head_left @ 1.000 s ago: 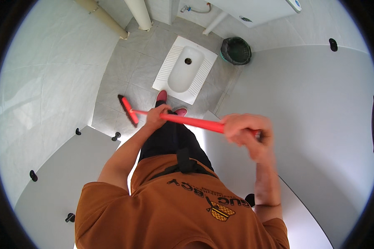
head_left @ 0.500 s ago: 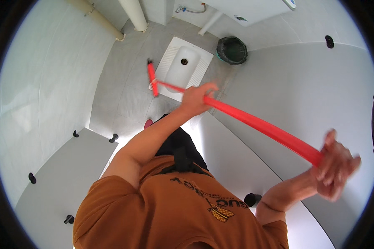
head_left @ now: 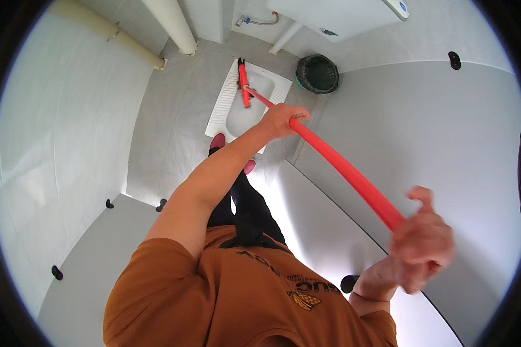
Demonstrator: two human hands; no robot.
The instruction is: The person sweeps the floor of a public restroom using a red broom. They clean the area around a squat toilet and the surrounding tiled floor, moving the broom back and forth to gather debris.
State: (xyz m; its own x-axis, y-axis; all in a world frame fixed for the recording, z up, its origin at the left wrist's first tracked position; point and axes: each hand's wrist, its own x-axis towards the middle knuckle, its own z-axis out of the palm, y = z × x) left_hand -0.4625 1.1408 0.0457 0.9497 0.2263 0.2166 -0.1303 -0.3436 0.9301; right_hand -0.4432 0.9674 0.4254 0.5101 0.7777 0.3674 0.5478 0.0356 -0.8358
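A red long-handled floor brush (head_left: 347, 165) slants across the view, from the upper middle down to the lower right. My left hand (head_left: 282, 120) is closed around the lower part of its handle. At the thick upper end, my right hand (head_left: 424, 248) grips the handle, its thumb raised and the hand somewhat blurred. The narrow red brush head (head_left: 244, 87) lies over the white squat toilet (head_left: 219, 118), across the upper left part of its bowl. It partly covers the drain hole. What its underside touches is hidden.
A lined waste bin (head_left: 317, 74) stands right of the toilet. Cream pipes (head_left: 173, 26) rise at the back left, and a white cistern (head_left: 341, 17) hangs above. Grey partitions (head_left: 411, 133) close in on the right. My shoes (head_left: 217, 140) are just at the toilet's near edge.
The brush head has moved right and away from me, from the floor at the toilet's left edge onto the bowl. My right hand has come left and slightly lower with the handle.
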